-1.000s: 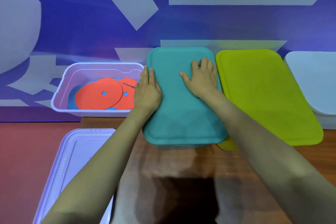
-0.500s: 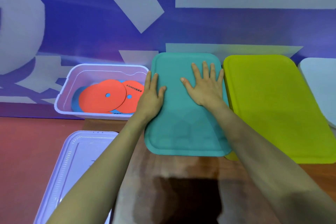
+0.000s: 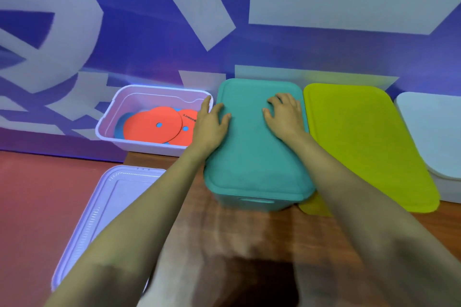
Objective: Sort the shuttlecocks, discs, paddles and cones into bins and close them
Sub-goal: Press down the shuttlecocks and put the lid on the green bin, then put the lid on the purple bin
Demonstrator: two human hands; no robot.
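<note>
A teal bin with its teal lid [image 3: 252, 154] on stands in the middle of the wooden table [image 3: 252, 234]. My left hand [image 3: 210, 124] rests on the lid's left edge, fingers fairly straight. My right hand [image 3: 284, 116] presses on the lid's far right part, its fingertips bent down against the surface. Left of it an open lilac bin [image 3: 117, 117] holds orange discs [image 3: 152, 124] over blue ones. That bin's lilac lid [image 3: 99, 212] lies flat at the near left. What the closed bins hold is hidden.
A yellow-green lidded bin [image 3: 369, 142] stands right of the teal one, touching it. A white lidded bin [image 3: 434, 132] is at the far right edge. A blue and white wall runs close behind the bins. Red floor shows at the left.
The view has shifted, so the teal bin's front wall shows now. My right hand's fingers have bent from flat to fingertips pressing. My left hand has slid slightly farther along the lid's left edge.
</note>
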